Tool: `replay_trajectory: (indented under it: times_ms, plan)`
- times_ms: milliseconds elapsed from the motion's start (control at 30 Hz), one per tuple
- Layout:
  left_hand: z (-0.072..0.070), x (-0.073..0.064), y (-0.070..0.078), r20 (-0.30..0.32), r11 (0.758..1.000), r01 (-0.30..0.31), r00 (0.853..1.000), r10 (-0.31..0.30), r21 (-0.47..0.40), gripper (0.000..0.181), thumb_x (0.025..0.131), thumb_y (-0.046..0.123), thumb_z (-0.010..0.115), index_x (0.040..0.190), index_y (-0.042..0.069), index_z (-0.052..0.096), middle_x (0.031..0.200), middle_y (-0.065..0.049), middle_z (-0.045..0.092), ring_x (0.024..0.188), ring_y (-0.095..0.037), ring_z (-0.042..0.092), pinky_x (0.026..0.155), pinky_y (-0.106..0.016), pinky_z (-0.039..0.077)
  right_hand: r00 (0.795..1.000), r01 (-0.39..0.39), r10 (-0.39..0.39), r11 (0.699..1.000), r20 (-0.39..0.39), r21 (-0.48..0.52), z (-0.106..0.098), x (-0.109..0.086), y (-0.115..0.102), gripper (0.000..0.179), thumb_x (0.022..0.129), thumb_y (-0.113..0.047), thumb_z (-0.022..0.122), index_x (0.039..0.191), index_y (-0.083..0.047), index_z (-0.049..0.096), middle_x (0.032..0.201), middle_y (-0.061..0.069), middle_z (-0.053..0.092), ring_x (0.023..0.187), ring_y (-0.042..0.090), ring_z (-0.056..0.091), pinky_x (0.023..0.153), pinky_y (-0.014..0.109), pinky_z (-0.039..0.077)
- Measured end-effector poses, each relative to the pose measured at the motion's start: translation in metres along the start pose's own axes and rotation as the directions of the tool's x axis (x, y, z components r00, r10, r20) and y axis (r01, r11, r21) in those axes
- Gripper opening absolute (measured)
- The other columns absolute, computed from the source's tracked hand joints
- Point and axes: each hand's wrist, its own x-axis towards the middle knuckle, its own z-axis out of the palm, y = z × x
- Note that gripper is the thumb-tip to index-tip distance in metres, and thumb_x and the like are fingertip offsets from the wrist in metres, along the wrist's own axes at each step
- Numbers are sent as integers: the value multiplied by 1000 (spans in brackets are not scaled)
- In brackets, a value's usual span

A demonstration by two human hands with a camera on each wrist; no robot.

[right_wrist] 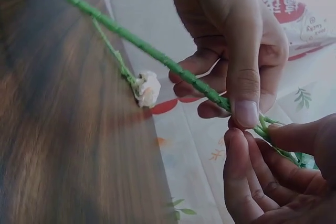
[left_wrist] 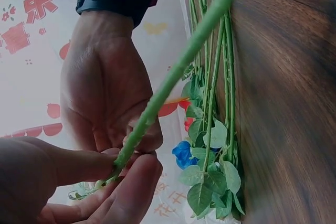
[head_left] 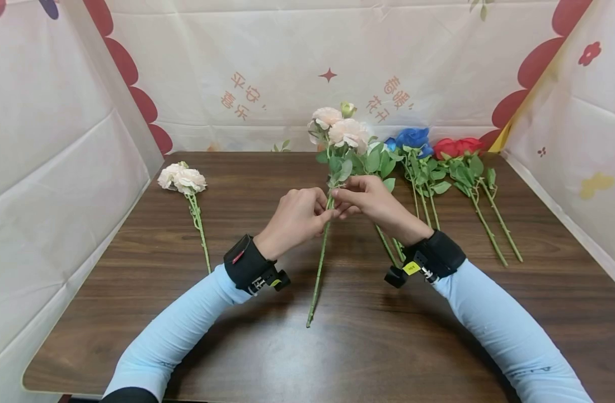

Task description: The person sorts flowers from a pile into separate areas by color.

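Upright over the middle of the table is a pale pink artificial flower (head_left: 348, 134) with a green bud and leaves at its top. My left hand (head_left: 294, 217) pinches its green stem (head_left: 319, 268) between thumb and fingers, just below the leaves. Close beside it, my right hand (head_left: 375, 204) pinches the same stem slightly higher, thumb against fingers. The fingertips of both hands meet around the stem in the right wrist view, where the left thumb (right_wrist: 245, 111) lies along it. The stem's lower end hangs down toward the front of the table.
Another pale pink flower (head_left: 188, 180) lies at the left of the table (head_left: 367, 347). To the right lie blue roses (head_left: 413, 139), red roses (head_left: 458, 147) and a white flower partly hidden behind the held one. A printed cloth (head_left: 297, 50) surrounds the back and sides.
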Motion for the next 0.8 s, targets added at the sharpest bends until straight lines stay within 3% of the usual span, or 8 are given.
replay_trajectory:
  times_ms: [167, 400, 600, 800]
  plan:
    - [1, -1, 1, 6, 1000, -11, 1000, 11, -16, 9, 90, 21, 64, 85, 14, 63, 61, 14, 61, 50, 2, 54, 56, -22, 42, 1000, -22, 23, 997, -11, 68, 0, -1, -1, 32, 94, -13, 61, 106, 16, 55, 90, 20, 65, 71, 22, 66, 70, 38, 53]
    - [2, 0, 0, -10, 1000, -18, 1000, 18, -22, 12, 89, 25, 66, 84, 15, 64, 62, 16, 61, 51, 4, 54, 55, -21, 42, 999, -51, 52, 997, -14, 64, 0, -1, -3, 25, 94, -12, 60, 102, 12, 56, 91, 16, 66, 74, 21, 66, 74, 37, 52]
    - [-4, 1, -3, 25, 996, -20, 999, 23, -92, 30, 87, 44, 65, 84, 15, 63, 62, 9, 61, 47, -2, 54, 50, -23, 43, 996, -87, 89, 992, -21, 88, -1, 0, -3, 29, 94, -16, 62, 97, 12, 52, 91, 15, 62, 81, 23, 64, 74, 35, 51]
    - [-16, 2, -12, 7, 989, 40, 999, -40, -143, 39, 88, 53, 59, 86, 14, 61, 63, 6, 61, 49, -8, 57, 51, -26, 43, 990, -138, 140, 989, -34, 61, -2, 12, 7, 22, 95, -12, 57, 102, 8, 54, 91, 14, 61, 74, 25, 62, 73, 41, 52]
